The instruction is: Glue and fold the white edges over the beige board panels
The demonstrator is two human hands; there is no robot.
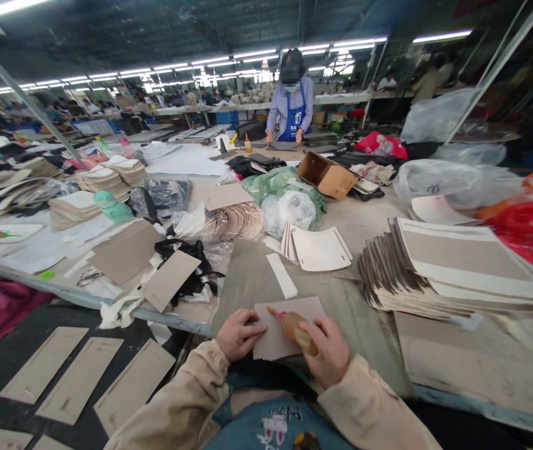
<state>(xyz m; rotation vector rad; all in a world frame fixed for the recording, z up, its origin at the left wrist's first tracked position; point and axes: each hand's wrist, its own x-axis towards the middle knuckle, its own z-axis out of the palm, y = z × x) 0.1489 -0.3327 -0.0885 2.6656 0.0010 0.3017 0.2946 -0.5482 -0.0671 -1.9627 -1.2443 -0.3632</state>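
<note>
No word reads clearly from where I stand. White script (289, 413) on the teal fabric garment (238, 431) and small white characters (298, 127) on a co-worker's bright blue apron (289, 134) are too blurred.

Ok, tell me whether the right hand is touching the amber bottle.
Touching. The head view shows the right hand wrapped around the rear part of the amber bottle, with no gap between them.
</note>
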